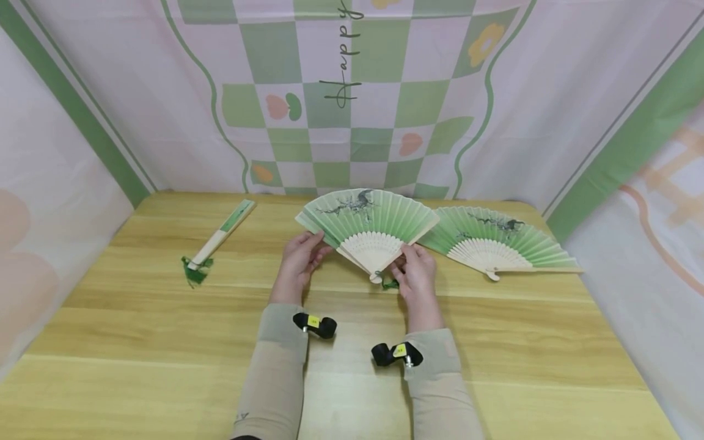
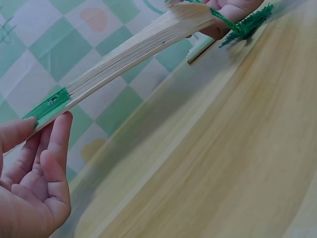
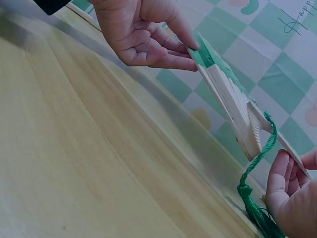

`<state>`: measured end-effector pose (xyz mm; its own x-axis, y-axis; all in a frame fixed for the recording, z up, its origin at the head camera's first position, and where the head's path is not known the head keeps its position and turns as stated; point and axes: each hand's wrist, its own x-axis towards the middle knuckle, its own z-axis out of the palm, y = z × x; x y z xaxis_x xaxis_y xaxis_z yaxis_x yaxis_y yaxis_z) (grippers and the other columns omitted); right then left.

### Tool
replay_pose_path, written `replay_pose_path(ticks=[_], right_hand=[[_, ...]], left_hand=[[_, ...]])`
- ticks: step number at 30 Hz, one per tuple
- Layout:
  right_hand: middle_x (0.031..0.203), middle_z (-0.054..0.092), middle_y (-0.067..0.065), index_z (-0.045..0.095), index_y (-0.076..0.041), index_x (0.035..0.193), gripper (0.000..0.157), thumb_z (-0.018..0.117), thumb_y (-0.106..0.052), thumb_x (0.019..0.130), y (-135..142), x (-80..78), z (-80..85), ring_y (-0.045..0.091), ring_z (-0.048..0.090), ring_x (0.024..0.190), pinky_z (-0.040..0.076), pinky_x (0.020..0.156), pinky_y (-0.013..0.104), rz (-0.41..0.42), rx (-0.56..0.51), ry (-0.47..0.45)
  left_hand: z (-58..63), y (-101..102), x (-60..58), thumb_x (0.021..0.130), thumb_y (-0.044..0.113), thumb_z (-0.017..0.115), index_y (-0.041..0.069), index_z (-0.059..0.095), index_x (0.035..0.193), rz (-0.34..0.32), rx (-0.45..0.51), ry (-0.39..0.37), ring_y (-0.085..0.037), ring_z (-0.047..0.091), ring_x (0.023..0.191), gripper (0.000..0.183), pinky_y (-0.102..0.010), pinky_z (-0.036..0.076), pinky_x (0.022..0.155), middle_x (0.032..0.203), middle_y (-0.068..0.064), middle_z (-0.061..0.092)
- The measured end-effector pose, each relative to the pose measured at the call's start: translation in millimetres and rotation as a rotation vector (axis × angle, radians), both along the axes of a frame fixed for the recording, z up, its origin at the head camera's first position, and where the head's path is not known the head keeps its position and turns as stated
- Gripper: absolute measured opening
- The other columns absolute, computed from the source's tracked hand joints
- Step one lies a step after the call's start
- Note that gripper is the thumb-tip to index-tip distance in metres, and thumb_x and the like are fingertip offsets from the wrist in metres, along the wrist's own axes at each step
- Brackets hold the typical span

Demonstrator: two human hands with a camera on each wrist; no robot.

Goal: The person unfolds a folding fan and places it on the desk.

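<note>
A green folding fan (image 1: 379,217) with a dark branch print is spread partway, held up over the table between both hands. My left hand (image 1: 299,260) pinches its left outer rib between thumb and fingers, seen up close in the left wrist view. On the other side, my right hand (image 1: 418,269) pinches the right outer rib, nearer the pivot. The fan's green tassel (image 3: 257,210) hangs from the pivot end by a braided cord. A second green fan (image 1: 492,235) lies spread on the table at the right, partly hidden behind the held one.
A folded fan (image 1: 222,235) with a green tassel (image 1: 197,271) lies at the left of the wooden table (image 1: 137,342). Behind the table hangs a checked green and white cloth (image 1: 374,104). Patterned cloth also borders both sides.
</note>
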<state>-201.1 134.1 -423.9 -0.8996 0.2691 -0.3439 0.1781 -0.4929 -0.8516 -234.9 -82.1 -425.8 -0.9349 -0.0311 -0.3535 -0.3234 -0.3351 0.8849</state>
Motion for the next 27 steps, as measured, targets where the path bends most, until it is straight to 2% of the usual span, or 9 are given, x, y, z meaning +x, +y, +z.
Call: replay_pose_path(ticks=[8, 19, 27], right_hand=[[0.076, 0.059, -0.006, 0.051, -0.010, 0.101, 0.004, 0.049, -0.013, 0.103, 2.0, -0.3, 0.7, 0.007, 0.055, 0.071, 0.051, 0.080, 0.023, -0.015, -0.024, 0.001], [0.079, 0.059, -0.005, 0.050, -0.013, 0.096, 0.008, 0.050, -0.014, 0.104, 2.9, -2.5, -0.8, 0.008, 0.055, 0.074, 0.051, 0.082, 0.024, -0.037, -0.068, 0.002], [0.082, 0.058, -0.005, 0.049, -0.011, 0.103, 0.004, 0.049, -0.014, 0.104, 4.5, -2.0, -0.1, 0.009, 0.054, 0.076, 0.049, 0.084, 0.023, -0.031, -0.106, 0.012]], left_hand=[[-0.3, -0.6, -1.1, 0.097, 0.018, 0.064, 0.005, 0.065, 0.110, 0.046, 0.012, -0.008, -0.008, 0.068, 0.073, 0.018, -0.016, 0.048, 0.062, 0.084, 0.002, 0.073], [0.6, -2.2, 0.6, 0.098, 0.018, 0.064, 0.005, 0.065, 0.115, 0.069, 0.011, 0.005, -0.006, 0.069, 0.073, 0.022, -0.015, 0.050, 0.064, 0.086, 0.003, 0.073], [0.3, -2.4, 0.6, 0.098, 0.019, 0.063, 0.006, 0.065, 0.117, 0.073, 0.017, 0.003, -0.006, 0.069, 0.075, 0.023, -0.016, 0.050, 0.065, 0.088, 0.003, 0.073]])
